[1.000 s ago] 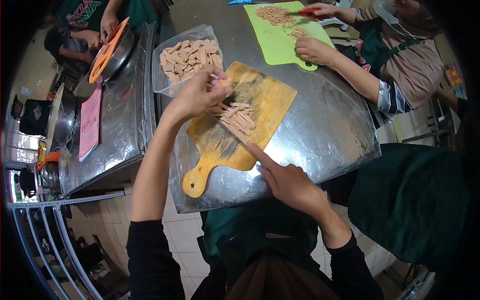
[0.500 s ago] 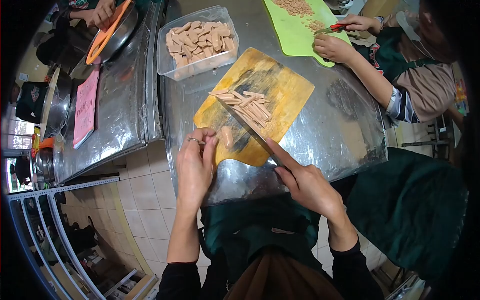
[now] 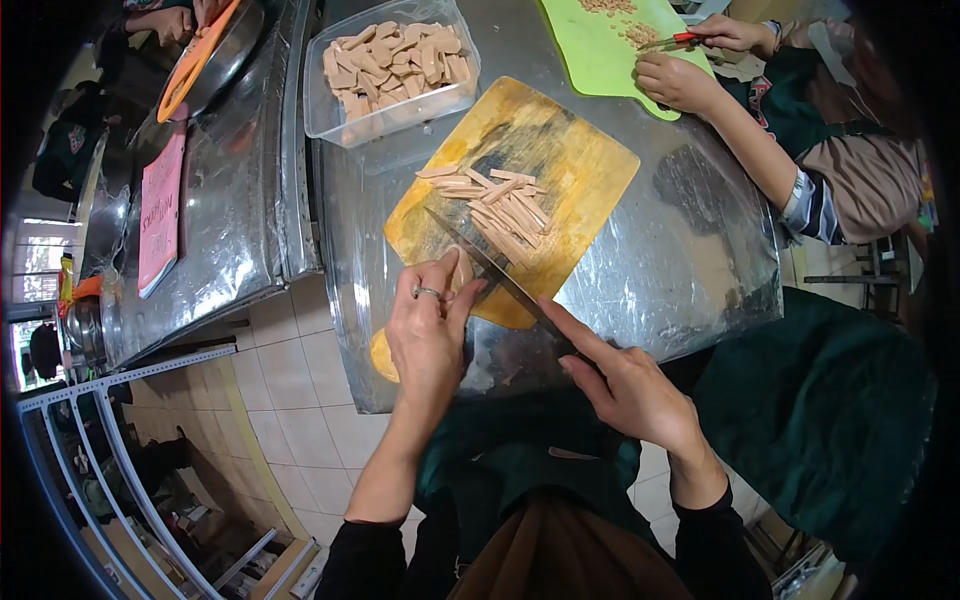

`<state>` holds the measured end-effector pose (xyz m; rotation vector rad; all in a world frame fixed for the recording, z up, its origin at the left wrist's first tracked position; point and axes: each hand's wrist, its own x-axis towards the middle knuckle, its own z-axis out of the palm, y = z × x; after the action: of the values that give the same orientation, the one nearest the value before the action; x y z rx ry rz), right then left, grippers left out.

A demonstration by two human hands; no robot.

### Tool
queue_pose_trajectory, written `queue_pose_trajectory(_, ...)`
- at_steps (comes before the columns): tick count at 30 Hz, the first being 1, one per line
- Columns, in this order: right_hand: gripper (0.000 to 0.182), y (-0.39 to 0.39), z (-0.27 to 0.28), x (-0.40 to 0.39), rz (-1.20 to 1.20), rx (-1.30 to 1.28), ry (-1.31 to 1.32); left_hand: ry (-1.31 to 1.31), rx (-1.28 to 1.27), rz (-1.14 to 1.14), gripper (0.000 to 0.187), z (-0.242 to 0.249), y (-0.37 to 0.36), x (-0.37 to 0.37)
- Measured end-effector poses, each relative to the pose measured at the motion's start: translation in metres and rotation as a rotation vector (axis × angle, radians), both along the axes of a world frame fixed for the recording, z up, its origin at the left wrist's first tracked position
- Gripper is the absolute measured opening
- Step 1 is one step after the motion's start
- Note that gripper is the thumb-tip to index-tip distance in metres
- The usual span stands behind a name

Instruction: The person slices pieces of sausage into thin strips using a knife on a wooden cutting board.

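Observation:
A worn yellow wooden cutting board (image 3: 585,165) lies at an angle on the metal table. My right hand (image 3: 635,392) grips a knife (image 3: 505,281), forefinger stretched along its spine, the blade slanting over the board toward the upper left. Left of the blade, my left hand (image 3: 425,318) has its thumb and fingers around a piece of sausage (image 3: 462,270), partly covered by the fingers. Thin sausage strips (image 3: 512,215) form a loose pile on the blade's other side.
A clear plastic tub (image 3: 385,125) of sausage pieces stands beyond the board. At upper right, a co-worker's hands (image 3: 680,82) work with a red-handled knife (image 3: 672,41) on a green board (image 3: 590,60). A pink booklet (image 3: 160,215) and metal bowl (image 3: 232,65) are on the left table.
My left hand has moved right and forward and closed on the sausage piece that lay on the board. The knife remains in my right hand, beside the strips.

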<state>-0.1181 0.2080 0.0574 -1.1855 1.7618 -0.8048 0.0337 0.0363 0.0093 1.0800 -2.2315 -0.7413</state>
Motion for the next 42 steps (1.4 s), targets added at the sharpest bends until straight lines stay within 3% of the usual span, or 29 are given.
queue_pose_trajectory(5,0.069,0.002,-0.006,-0.002,-0.003,-0.021,0.000,0.126,0.232,0.012,0.032,0.011,0.016,-0.001)
queue_pose_trajectory(18,0.068,0.015,0.000,0.006,-0.030,-0.086,0.163,0.056,-0.055,-0.067,0.029,-0.001,0.012,0.003)
queue_pose_trajectory(21,0.067,0.017,0.008,0.010,0.020,0.086,0.165,0.007,-0.126,-0.070,0.030,0.000,0.013,0.001)
queue_pose_trajectory(27,0.067,0.019,0.015,0.011,0.048,0.159,0.140,0.080,-0.102,-0.059,0.030,-0.012,0.011,0.004)
queue_pose_trajectory(31,0.079,0.024,0.013,0.008,0.067,0.120,0.082,0.088,-0.095,-0.067,0.028,-0.013,0.009,0.005)
queue_pose_trajectory(42,0.082,0.009,0.026,-0.005,0.096,0.330,-0.165,-0.026,-0.114,-0.094,0.035,-0.007,0.006,0.006)
